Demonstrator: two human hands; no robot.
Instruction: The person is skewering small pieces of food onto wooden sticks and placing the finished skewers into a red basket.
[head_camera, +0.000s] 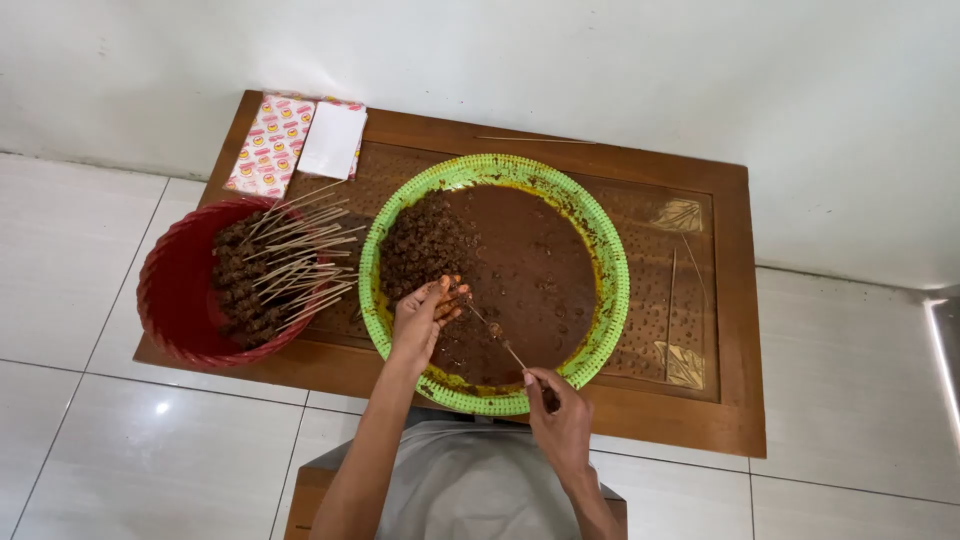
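**Inspector:** Report the hands.

**Assistant:** The right hand (560, 425) sits at the near rim of the green basket tray (610, 270), fingers pinched shut on the lower end of a thin wooden skewer (505, 345). The skewer slants up and left over the brown sauce, with one small meat piece (493, 328) threaded on it. The left hand (425, 318) lies inside the tray, fingers curled and closed on bits of meat at the skewer's tip.

**Inspector:** Surroundings and clearance?

**Assistant:** The heap of meat cubes (425, 245) lies just beyond the left hand. A red basket (170, 290) of finished skewers overhangs the wooden table's (730, 330) left edge. Paper packets (295, 140) lie at the far left corner. The table's right part holds only a loose stick.
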